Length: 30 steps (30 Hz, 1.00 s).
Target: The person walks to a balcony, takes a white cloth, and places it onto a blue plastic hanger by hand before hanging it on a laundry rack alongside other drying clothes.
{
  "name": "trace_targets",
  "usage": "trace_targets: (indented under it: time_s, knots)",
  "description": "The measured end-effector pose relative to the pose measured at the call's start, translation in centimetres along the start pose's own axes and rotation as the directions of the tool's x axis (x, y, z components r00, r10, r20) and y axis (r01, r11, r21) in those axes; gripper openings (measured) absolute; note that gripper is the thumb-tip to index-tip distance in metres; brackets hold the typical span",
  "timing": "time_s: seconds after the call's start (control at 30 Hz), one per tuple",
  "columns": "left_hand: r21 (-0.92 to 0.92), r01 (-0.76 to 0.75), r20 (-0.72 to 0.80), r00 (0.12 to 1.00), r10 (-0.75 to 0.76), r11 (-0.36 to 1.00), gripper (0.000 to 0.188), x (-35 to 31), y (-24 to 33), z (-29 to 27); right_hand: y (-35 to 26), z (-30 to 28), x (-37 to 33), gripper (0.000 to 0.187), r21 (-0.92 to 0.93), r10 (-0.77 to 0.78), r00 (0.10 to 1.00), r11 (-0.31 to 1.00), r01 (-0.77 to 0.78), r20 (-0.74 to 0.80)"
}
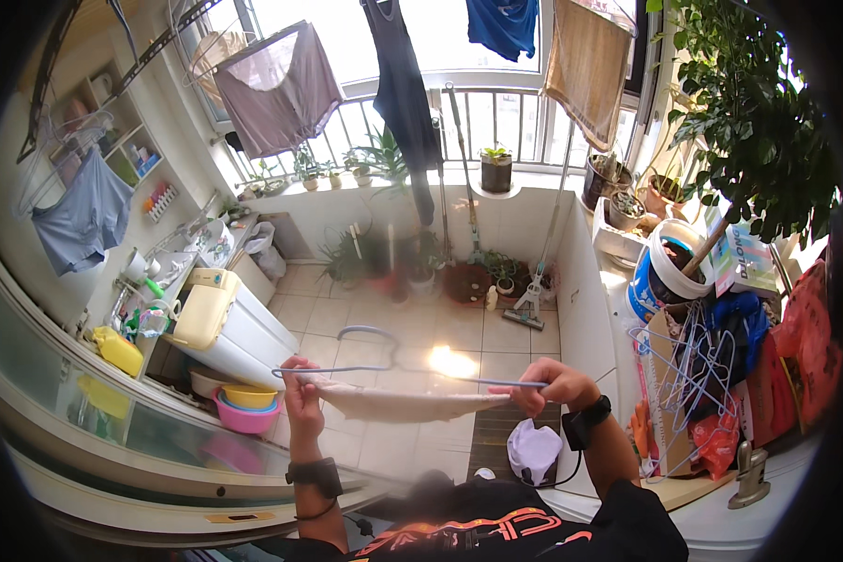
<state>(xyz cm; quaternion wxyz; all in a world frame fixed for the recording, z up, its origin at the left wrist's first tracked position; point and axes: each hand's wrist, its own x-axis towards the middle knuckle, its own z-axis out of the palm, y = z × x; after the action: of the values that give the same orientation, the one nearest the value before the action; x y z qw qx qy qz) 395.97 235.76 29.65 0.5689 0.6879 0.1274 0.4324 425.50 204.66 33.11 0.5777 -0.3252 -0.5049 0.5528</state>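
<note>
A blue-grey clothes hanger [384,354] is held out level in front of my chest, its hook pointing away from me. Along its bar hangs a pale off-white garment [412,403], seen nearly edge-on, so its kind is unclear. My left hand [302,389] is closed around the hanger's left end and a corner of the garment. At the other end, my right hand [562,386] pinches the hanger and the garment's right corner. Both wrists wear black bands. Lower right, a white bundled cloth [534,451] lies beneath my right hand.
On the left stand a white washing machine [239,323] with a cream lid and stacked plastic basins [245,412]. Laundry such as grey shorts [276,94] hangs overhead. At right are loose hangers [688,375] and a bucket-potted plant [670,272]. A mop [525,317] leans by the far wall.
</note>
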Motion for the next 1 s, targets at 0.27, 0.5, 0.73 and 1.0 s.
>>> trace_targets:
  time_s: [0.27,0.5,0.73,1.0]
  knots:
    - [0.349,-0.265,-0.047,0.953,0.299,0.899,0.033,5.8,-3.0,-1.2,-0.9,0.1,3.4,0.02,0.396,-0.048,0.962,0.905,0.156,-0.268]
    - [0.252,0.079,-0.641,0.76,0.105,0.964,0.035,7.8,-10.6,-8.9,-6.6,0.0,17.7,0.013,0.169,-0.206,0.933,0.95,0.263,-0.294]
    - [0.013,0.325,-0.589,0.767,-0.255,0.946,0.064,4.9,-15.3,-9.5,-13.6,-4.1,33.0,0.011,-0.051,-0.492,0.719,0.84,0.54,-0.49]
    - [-0.058,0.438,-0.69,0.632,-0.353,0.897,0.058,-1.2,-19.1,-14.0,-23.4,-9.3,50.7,0.015,-0.579,-0.787,0.49,0.611,0.54,-0.374]
